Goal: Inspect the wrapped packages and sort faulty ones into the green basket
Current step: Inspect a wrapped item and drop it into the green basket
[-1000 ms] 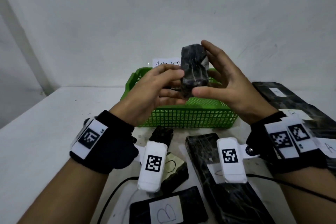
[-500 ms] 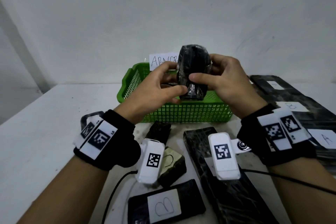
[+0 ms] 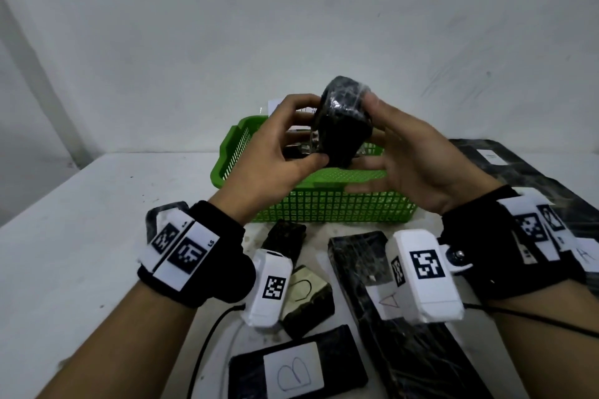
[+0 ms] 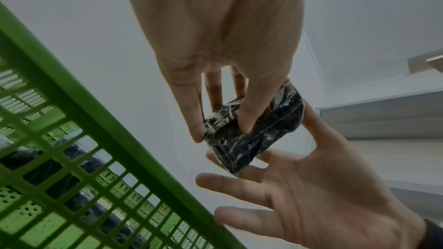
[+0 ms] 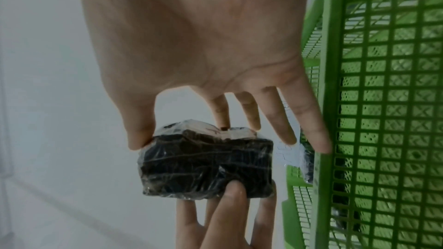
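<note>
A small black package [image 3: 343,126] wrapped in clear film is held in the air above the green basket [image 3: 330,207]. My left hand [image 3: 312,131] pinches its left side between thumb and fingers. My right hand [image 3: 372,136] pinches it between the thumb on its upper end and the index finger behind, with the other fingers spread straight. The left wrist view shows the package [image 4: 258,139] under the left hand [image 4: 223,132], beside the basket [image 4: 95,139]. The right wrist view shows the package [image 5: 206,166], the right hand [image 5: 179,133] and the basket [image 5: 383,101].
Wrapped black packages lie on the white table in front of the basket: one labelled B [image 3: 291,369], a long one labelled A [image 3: 382,295], two small ones [image 3: 308,298] [image 3: 285,236]. Large black packages [image 3: 518,178] lie at the right. A dark package [image 3: 295,149] lies in the basket.
The package has been turned between the hands, from its broad face to a narrower end towards me. The right hand's fingers have spread out from a closed grip.
</note>
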Motion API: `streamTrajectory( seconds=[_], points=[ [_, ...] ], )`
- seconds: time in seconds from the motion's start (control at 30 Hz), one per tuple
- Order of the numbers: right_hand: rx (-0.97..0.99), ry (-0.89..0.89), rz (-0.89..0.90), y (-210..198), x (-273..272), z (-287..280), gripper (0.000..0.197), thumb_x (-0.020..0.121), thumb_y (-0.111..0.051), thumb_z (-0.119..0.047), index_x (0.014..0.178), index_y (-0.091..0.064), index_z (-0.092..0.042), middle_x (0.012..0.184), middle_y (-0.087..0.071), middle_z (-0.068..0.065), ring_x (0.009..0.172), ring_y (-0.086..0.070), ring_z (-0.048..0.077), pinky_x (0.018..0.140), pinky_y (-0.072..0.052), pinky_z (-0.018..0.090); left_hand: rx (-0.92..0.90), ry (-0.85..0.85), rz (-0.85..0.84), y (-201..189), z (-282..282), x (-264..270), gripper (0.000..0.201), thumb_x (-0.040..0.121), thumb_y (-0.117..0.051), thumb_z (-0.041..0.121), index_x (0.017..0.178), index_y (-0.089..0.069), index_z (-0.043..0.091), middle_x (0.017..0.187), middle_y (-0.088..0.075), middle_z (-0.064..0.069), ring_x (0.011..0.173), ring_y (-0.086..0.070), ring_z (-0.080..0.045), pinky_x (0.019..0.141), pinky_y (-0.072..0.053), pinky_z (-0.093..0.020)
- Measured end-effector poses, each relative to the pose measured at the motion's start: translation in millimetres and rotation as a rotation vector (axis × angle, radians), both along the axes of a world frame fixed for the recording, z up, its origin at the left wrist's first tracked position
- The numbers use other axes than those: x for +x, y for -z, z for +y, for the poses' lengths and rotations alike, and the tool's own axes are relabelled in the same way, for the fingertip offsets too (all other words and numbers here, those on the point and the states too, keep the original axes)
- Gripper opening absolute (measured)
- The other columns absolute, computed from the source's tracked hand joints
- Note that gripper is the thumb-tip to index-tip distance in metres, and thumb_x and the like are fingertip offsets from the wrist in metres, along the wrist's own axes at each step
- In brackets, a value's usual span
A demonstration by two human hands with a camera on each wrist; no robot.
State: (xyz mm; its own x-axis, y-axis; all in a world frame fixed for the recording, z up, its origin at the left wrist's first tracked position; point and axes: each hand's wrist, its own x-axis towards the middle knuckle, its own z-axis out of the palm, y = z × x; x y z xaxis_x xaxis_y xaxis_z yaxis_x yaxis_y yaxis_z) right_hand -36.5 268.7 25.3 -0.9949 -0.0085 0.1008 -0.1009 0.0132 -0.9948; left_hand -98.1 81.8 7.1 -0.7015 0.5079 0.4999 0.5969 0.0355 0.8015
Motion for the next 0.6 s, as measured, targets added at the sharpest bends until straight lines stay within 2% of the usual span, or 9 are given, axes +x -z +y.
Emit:
streamTrajectory(
  seconds=[0.1, 0.2, 0.27, 0.33, 0.4, 0.47, 0.53, 0.6],
  points=[
    [-0.05, -0.03, 0.006, 1.2, 0.7, -1.5, 0.042, 0.085, -0.062, -0.056, 0.115, -0.071, -0.029, 0.123, -0.07, 0.004, 0.105, -0.073, 0.031, 0.087, -0.059, 0.052, -0.015, -0.006, 0.051, 0.9, 0.7, -0.4, 0.057, 0.084, -0.074, 0.003, 0.122, -0.047, 0.036, 0.117, -0.061, 0.012, 0.105, -0.066, -0.005, 0.081, -0.053, -0.019],
    [-0.075, -0.066, 0.018, 0.9, 1.4, -1.4, 0.047, 0.082, -0.062, -0.051, 0.121, -0.07, -0.025, 0.125, -0.071, 0.004, 0.111, -0.071, 0.029, 0.088, -0.059, 0.052, -0.034, -0.025, 0.131, 0.9, 0.8, -0.9, 0.056, 0.083, -0.076, 0.006, 0.125, -0.049, 0.031, 0.121, -0.061, 0.01, 0.112, -0.064, -0.006, 0.088, -0.056, -0.025],
    [-0.099, -0.035, 0.037, 1.5, -0.4, -2.9, 0.049, 0.081, -0.064, -0.045, 0.122, -0.069, -0.02, 0.125, -0.071, 0.007, 0.112, -0.07, 0.03, 0.09, -0.059, 0.048, -0.047, -0.041, 0.172, 0.8, 1.5, -1.5, 0.055, 0.084, -0.076, 0.008, 0.127, -0.051, 0.031, 0.125, -0.061, 0.009, 0.117, -0.062, -0.007, 0.093, -0.056, -0.03],
    [-0.116, 0.044, 0.081, 2.6, -3.3, -6.4, 0.042, 0.078, -0.068, -0.037, 0.116, -0.071, -0.018, 0.117, -0.074, 0.007, 0.105, -0.073, 0.029, 0.086, -0.061, 0.04, -0.048, -0.043, 0.172, 2.2, 1.8, -2.4, 0.052, 0.087, -0.074, 0.009, 0.128, -0.052, 0.03, 0.128, -0.062, 0.01, 0.119, -0.061, -0.007, 0.096, -0.056, -0.034],
    [-0.097, 0.118, 0.141, 3.6, -6.5, -9.2, 0.027, 0.081, -0.074, -0.024, 0.107, -0.07, -0.018, 0.102, -0.075, 0.002, 0.093, -0.075, 0.023, 0.075, -0.061, 0.032, -0.055, -0.034, 0.14, 5.3, 1.6, -5.4, 0.051, 0.09, -0.068, 0.004, 0.129, -0.056, 0.034, 0.129, -0.062, 0.011, 0.119, -0.063, -0.009, 0.096, -0.056, -0.041],
    [-0.067, 0.182, 0.19, 4.2, -7.3, -8.9, 0.018, 0.084, -0.075, -0.013, 0.101, -0.069, -0.017, 0.096, -0.073, 0.001, 0.085, -0.074, 0.017, 0.066, -0.058, 0.026, -0.032, -0.023, 0.066, 6.9, 1.7, -6.4, 0.058, 0.093, -0.056, -0.008, 0.123, -0.06, 0.042, 0.131, -0.06, 0.013, 0.114, -0.066, -0.01, 0.093, -0.058, -0.044],
    [-0.031, 0.198, 0.23, 4.7, -7.4, -6.6, 0.021, 0.083, -0.075, -0.008, 0.102, -0.07, -0.016, 0.106, -0.072, 0.008, 0.086, -0.073, 0.014, 0.067, -0.058, 0.025, 0.021, -0.001, -0.033, 5.2, 2.9, -4.7, 0.056, 0.097, -0.045, -0.009, 0.117, -0.062, 0.042, 0.134, -0.059, 0.008, 0.108, -0.069, -0.012, 0.091, -0.059, -0.036],
    [-0.006, 0.192, 0.286, 5.9, -7.0, -4.7, 0.033, 0.08, -0.078, -0.008, 0.112, -0.069, -0.015, 0.119, -0.069, 0.01, 0.094, -0.073, 0.013, 0.074, -0.06, 0.028, 0.064, 0.005, -0.152, 0.4, 4.4, -2.1, 0.03, 0.104, -0.045, 0.01, 0.119, -0.063, 0.029, 0.131, -0.061, 0.0, 0.095, -0.072, -0.015, 0.082, -0.06, -0.032]
  ],
)
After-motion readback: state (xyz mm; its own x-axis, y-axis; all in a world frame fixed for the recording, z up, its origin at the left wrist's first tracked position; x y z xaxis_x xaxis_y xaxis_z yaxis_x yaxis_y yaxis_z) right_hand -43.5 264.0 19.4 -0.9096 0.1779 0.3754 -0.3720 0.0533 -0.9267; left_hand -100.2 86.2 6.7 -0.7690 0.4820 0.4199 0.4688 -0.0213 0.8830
